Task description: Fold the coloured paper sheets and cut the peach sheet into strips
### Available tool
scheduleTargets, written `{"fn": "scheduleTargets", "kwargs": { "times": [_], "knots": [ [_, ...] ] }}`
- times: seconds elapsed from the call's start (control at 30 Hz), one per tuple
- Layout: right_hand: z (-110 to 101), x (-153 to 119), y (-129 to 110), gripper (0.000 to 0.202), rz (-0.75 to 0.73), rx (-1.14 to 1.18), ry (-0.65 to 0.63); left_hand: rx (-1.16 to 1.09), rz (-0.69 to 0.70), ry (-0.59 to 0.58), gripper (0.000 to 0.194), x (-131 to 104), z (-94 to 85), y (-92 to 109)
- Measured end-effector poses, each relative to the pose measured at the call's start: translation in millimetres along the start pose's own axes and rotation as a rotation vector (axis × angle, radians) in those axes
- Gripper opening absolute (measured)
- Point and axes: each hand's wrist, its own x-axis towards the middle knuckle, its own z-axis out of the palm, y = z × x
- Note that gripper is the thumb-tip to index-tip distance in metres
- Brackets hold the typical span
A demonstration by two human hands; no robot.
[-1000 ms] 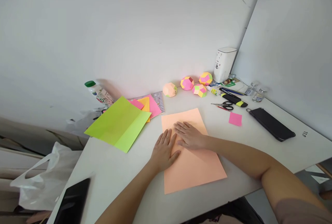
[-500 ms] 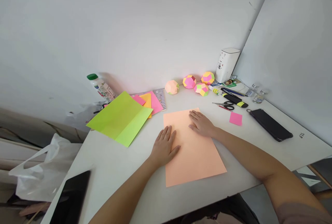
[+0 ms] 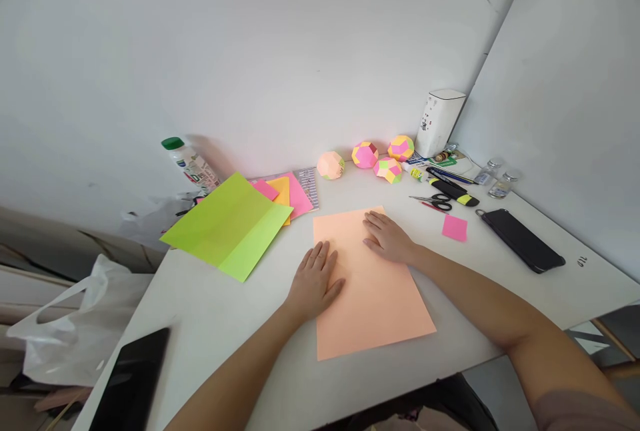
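Note:
A peach sheet of paper (image 3: pixel 373 308) lies flat on the white table in front of me. My left hand (image 3: pixel 314 282) rests on the sheet's left edge, palm down, fingers stretched out and thumb apart. Across the upper right edge of the same sheet lies my right hand (image 3: pixel 389 238), also flat with its fingers extended. Neither hand grips anything. To the left, a creased lime green sheet (image 3: pixel 227 228) overlaps a yellow paper (image 3: pixel 283 194) and a pink paper (image 3: pixel 299 196). A small pink paper square (image 3: pixel 455 228) lies to the right of my right hand.
Several faceted paper balls (image 3: pixel 365 155) sit by the wall. Scissors (image 3: pixel 436 201), a box cutter (image 3: pixel 454 192) and a black pouch (image 3: pixel 523 240) lie on the right. A dark tablet (image 3: pixel 133 378) is at the left edge, beside a white plastic bag (image 3: pixel 75 324). A green-capped bottle (image 3: pixel 193 166) stands behind.
The camera view has shifted slightly. Both hands stay flat on the peach sheet with no clear movement.

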Motion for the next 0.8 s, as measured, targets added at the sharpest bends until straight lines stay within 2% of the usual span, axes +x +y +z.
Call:
{"fn": "scheduleTargets", "kwargs": {
  "times": [0.23, 0.33, 0.4, 0.47, 0.5, 0.63, 0.73, 0.8],
  "knots": [
    [-5.8, 1.2, -3.2, 0.028, -0.11, 0.062, 0.144, 0.007, -0.019, 0.015, 0.059, 0.4, 1.1, 1.0],
    [-16.2, -5.3, -20.1, 0.026, -0.174, 0.091, 0.199, 0.02, -0.067, 0.029, 0.059, 2.2, 2.8, -2.1],
    [-24.5, -16.3, -39.1, 0.023, -0.312, 0.133, 0.191, 0.028, -0.105, 0.034, 0.059, 3.9, 3.2, -6.6],
    [-32.7, -31.3, -61.0, 0.03, -0.484, 0.16, 0.102, 0.031, -0.135, 0.034, 0.058, 5.6, 2.9, -12.1],
    [-36.5, -39.1, -71.8, 0.038, -0.515, 0.152, 0.026, 0.03, -0.146, 0.032, 0.058, 6.2, 2.5, -14.8],
    [-49.3, -60.7, -103.4, 0.054, -0.463, 0.002, -0.304, 0.013, -0.16, 0.028, 0.057, 7.2, 1.0, -21.2],
    [-54.4, -63.9, -111.4, 0.054, -0.437, -0.089, -0.418, -0.009, -0.152, 0.035, 0.057, 6.8, 0.8, -21.1],
    [-54.9, -63.6, -111.5, 0.051, -0.44, -0.093, -0.437, -0.029, -0.147, 0.045, 0.055, 6.1, 1.2, -20.4]
  ]
}}
